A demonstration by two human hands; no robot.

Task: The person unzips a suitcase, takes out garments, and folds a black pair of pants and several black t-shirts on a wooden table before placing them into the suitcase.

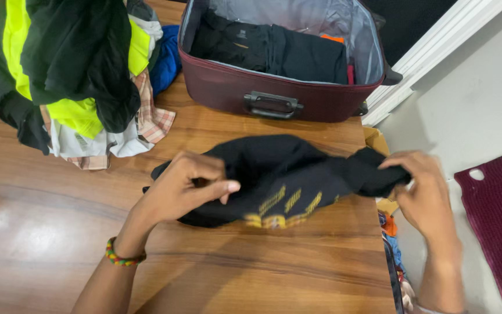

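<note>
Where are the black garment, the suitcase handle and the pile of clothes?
black garment (280, 174): head view, on its middle between the left hand (184, 189) and right hand (422, 192).
suitcase handle (272, 104): head view, on the grey grip.
pile of clothes (76, 75): head view, on the dark top piece.

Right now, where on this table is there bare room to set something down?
Bare wood lies left of the left hand, below the clothes pile, and along the near edge under the black garment. It is crowded between that garment and the maroon suitcase.
</note>
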